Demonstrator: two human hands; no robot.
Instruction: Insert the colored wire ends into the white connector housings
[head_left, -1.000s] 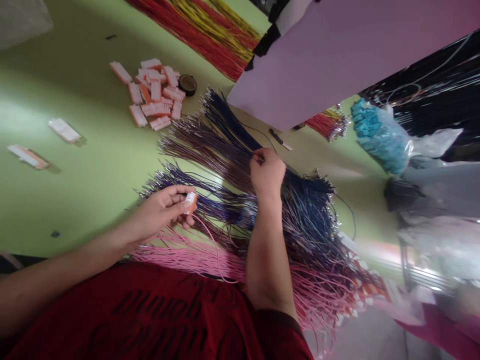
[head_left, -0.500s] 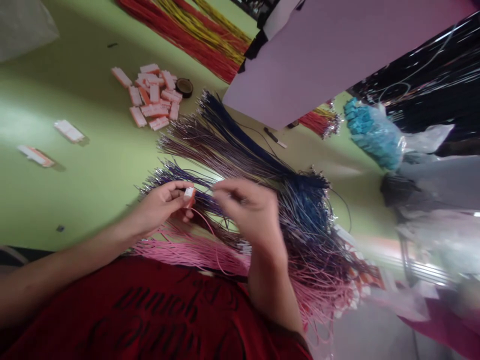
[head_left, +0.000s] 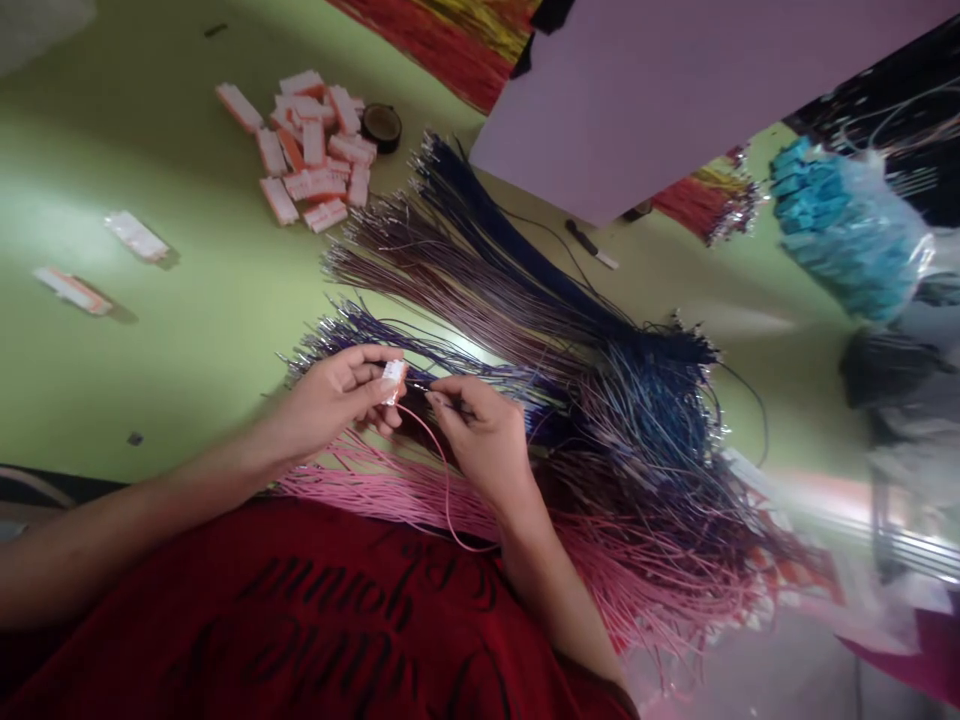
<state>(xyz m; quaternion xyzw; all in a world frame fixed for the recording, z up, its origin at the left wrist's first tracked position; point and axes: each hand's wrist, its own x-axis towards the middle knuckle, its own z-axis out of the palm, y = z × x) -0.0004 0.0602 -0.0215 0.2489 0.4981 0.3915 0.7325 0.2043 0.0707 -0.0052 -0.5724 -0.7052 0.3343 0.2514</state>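
Between the thumb and fingers of my left hand [head_left: 341, 400] is a white and orange connector housing [head_left: 394, 381]. A pink wire [head_left: 448, 480] runs out of it and curves down toward my lap. My right hand [head_left: 484, 425] is just to the right, pinching a thin dark wire [head_left: 421, 386] whose tip points at the housing; whether it touches cannot be made out. Under and around both hands lie bundles of purple wires [head_left: 375, 335], brown wires [head_left: 450, 285] and pink wires [head_left: 375, 495], with metal terminals on their ends.
A pile of connector housings [head_left: 315, 185] lies at the upper left beside a roll of dark tape [head_left: 382, 128]. Two more housings lie farther left. Dark blue wires [head_left: 510, 230] stretch past a pink board [head_left: 637, 90]. A bag of blue connectors [head_left: 847, 230] stands at right.
My right hand has moved down and closer to the housing, and a dark wire now shows between its fingertips. The view has shifted slightly. My left hand still holds the housing.
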